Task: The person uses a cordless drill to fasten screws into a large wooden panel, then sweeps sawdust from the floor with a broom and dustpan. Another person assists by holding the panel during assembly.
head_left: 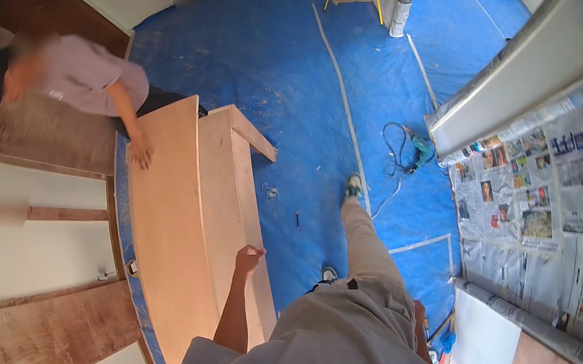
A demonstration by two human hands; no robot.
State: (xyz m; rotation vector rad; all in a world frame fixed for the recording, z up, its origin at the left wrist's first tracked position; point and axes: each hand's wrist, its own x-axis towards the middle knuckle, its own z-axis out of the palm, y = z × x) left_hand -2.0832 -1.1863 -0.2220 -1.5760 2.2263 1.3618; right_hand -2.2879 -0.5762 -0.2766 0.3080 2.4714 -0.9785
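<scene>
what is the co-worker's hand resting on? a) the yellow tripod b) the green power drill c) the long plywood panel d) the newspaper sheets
c: the co-worker's hand lies flat on the far end of the long plywood panel, while the person's own left hand grips its near edge.

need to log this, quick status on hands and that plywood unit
Left hand fisted on plywood cabinet edge. Right hand down by hip, mostly hidden. Co-worker's hand flat on far end. Power drill on blue tarp.

left hand (247, 258) grips plywood cabinet (179, 224)
</scene>
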